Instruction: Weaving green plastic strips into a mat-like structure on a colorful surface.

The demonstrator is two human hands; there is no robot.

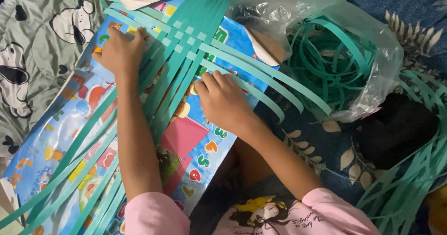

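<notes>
Long teal strips [186, 53] lie crossed and woven together over a colourful picture board [205, 146]. My left hand [122, 52] presses flat on the strips at the weave's left side, fingers spread over them. My right hand [222, 100] rests on the strips at the right of the weave, with fingertips curled around one strip near the crossing. Loose strip ends fan out toward the lower left and the upper right.
A clear plastic bag [372, 72] holding coiled teal strips [330, 62] sits at the upper right. More loose strips [409, 174] lie at the lower right beside a dark object [396, 128]. A grey printed blanket [32, 44] lies at the left.
</notes>
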